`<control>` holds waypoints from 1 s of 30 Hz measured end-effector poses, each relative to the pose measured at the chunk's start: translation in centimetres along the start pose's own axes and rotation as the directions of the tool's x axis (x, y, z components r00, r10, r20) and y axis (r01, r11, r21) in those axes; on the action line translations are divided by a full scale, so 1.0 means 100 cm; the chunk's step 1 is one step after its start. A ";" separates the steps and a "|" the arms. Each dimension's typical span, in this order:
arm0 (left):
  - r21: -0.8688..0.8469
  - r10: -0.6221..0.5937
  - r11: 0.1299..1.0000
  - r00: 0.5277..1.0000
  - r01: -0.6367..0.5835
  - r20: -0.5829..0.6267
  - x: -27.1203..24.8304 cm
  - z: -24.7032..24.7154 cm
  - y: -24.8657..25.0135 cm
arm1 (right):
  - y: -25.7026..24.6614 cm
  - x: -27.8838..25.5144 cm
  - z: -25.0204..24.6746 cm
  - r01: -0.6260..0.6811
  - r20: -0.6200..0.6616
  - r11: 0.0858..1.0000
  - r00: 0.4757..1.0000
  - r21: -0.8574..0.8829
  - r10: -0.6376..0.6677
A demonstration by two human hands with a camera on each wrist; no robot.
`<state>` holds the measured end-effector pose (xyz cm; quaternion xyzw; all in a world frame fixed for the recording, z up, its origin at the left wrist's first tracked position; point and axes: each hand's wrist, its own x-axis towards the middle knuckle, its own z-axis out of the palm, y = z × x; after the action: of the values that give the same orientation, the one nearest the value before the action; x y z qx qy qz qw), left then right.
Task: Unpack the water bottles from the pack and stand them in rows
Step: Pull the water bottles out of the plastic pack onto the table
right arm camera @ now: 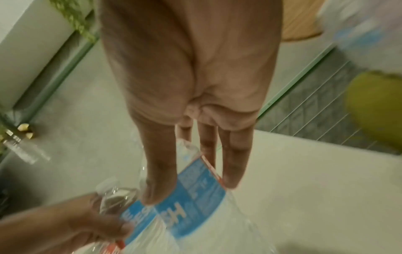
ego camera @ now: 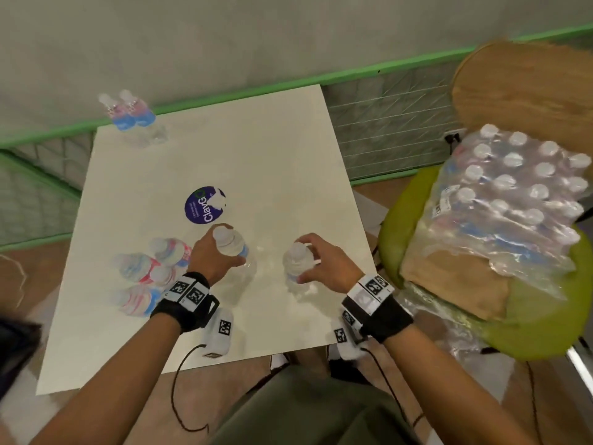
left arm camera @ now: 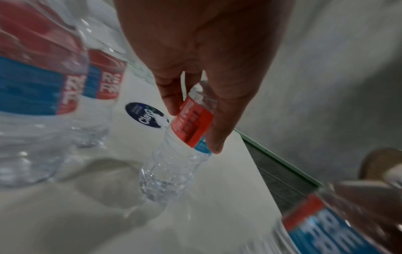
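Observation:
On the white table [ego camera: 256, 155] my left hand [ego camera: 208, 255] grips a clear water bottle [ego camera: 229, 244] around its red and blue label [left arm camera: 191, 125], tilted, its base close to the tabletop. To its right, my right hand [ego camera: 321, 261] holds a second bottle [ego camera: 296, 258] from above, fingers curled over the blue label [right arm camera: 195, 189]. Three bottles [ego camera: 150, 271] stand grouped just left of my left hand. Two more bottles [ego camera: 130, 112] stand at the far left corner. The shrink-wrapped pack [ego camera: 519, 194], torn open at its near end, lies on a green chair [ego camera: 545, 335] to the right.
A round purple sticker [ego camera: 205, 205] lies on the table's middle. A green rail [ego camera: 288, 80] and a grey wall run behind the table. A round wooden chair back [ego camera: 519, 88] rises behind the pack. Cables hang below the table's near edge.

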<state>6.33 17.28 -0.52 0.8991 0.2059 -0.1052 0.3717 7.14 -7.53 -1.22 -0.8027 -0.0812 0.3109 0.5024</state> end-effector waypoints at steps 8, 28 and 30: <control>0.103 -0.060 0.993 0.998 0.060 0.001 0.034 -0.030 -0.035 | -0.047 0.086 0.072 0.047 -0.081 0.999 0.995 -0.026 -0.049; 0.338 0.135 0.931 0.990 -0.137 0.028 0.030 -0.048 -0.027 | -0.060 0.109 0.089 0.004 -0.017 0.999 1.000 -0.054 -0.005; 0.496 0.268 0.838 0.963 -0.226 -0.014 0.020 -0.045 -0.017 | -0.056 0.094 0.079 -0.002 -0.011 0.999 1.000 -0.034 0.002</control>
<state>7.52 22.12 0.87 0.9863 0.0701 -0.0677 0.1331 11.03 5.37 -2.72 -0.8129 -0.0830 0.3055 0.4889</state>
